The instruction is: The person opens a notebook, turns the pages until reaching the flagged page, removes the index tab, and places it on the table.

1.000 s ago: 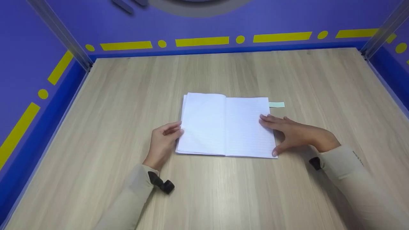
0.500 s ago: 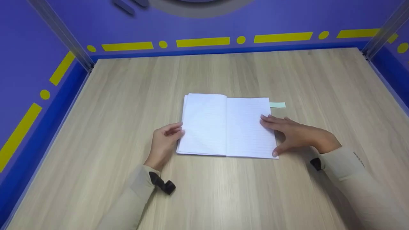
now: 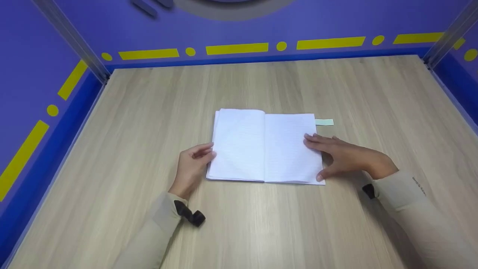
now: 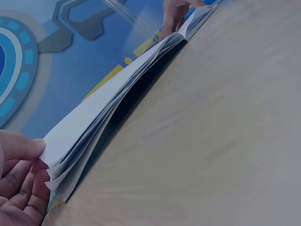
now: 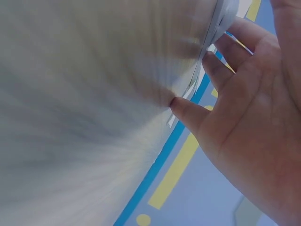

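1. Staying almost as it was a second ago, the scene is showing only a slight lift of the right page's near corner under the thumb
2. The open notebook (image 3: 266, 145) is lying flat at the middle of the wooden table (image 3: 130, 123), a pale green bookmark (image 3: 324, 122) poking out at its 2 o'clock corner
3. The left hand (image 3: 192, 166) is sitting at the notebook's 9 o'clock edge, fingers loosely curled and touching the page edges
4. The right hand (image 3: 345, 157) is lying at 3 o'clock, fingers nearly straight on the right page, thumb at the near corner
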{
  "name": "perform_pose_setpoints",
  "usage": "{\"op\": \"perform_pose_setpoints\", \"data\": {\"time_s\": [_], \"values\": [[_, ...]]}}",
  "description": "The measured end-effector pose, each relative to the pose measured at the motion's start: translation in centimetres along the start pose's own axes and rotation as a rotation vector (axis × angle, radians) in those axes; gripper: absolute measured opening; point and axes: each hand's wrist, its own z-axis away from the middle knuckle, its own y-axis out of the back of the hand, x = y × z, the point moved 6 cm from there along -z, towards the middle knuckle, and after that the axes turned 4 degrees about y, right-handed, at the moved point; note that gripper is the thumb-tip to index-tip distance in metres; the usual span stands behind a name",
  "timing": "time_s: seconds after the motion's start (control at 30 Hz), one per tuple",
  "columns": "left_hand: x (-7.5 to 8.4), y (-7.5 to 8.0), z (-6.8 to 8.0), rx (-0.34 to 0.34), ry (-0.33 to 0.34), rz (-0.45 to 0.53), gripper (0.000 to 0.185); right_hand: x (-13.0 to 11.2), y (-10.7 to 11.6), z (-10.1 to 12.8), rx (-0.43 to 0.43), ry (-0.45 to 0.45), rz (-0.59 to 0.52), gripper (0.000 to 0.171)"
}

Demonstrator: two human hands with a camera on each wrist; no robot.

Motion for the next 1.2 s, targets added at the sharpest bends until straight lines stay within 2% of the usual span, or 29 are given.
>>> {"op": "perform_pose_setpoints", "data": {"time_s": [0.23,0.57,0.7,0.77,0.9,1.1,1.2], "values": [[0.1,0.0,0.0,-0.004,0.0,0.001,0.031,0.0,0.1,-0.1,0.005,-0.021,0.015,0.098],[0.4,-0.2,0.0,-0.036,-0.012,0.005,0.034,0.1,0.2,-0.2,0.028,0.053,0.009,0.093],[1.4,0.1,0.5,-0.03,-0.059,-0.038,0.037,0.1,0.1,-0.3,0.017,0.046,0.014,0.094],[2.2,0.1,0.9,-0.024,-0.112,-0.069,0.039,0.1,0.1,-0.2,0.018,0.042,0.012,0.095],[4.2,-0.8,1.8,-0.055,-0.277,-0.149,0.041,0.1,0.1,-0.1,0.022,0.037,0.01,0.095],[7.2,-4.0,3.8,-0.205,-0.59,-0.282,0.038,0.1,0.2,-0.2,0.019,0.034,0.009,0.095],[8.3,-6.0,4.9,-0.291,-0.713,-0.35,0.038,0.2,0.2,-0.2,0.021,0.037,0.011,0.095]]}}
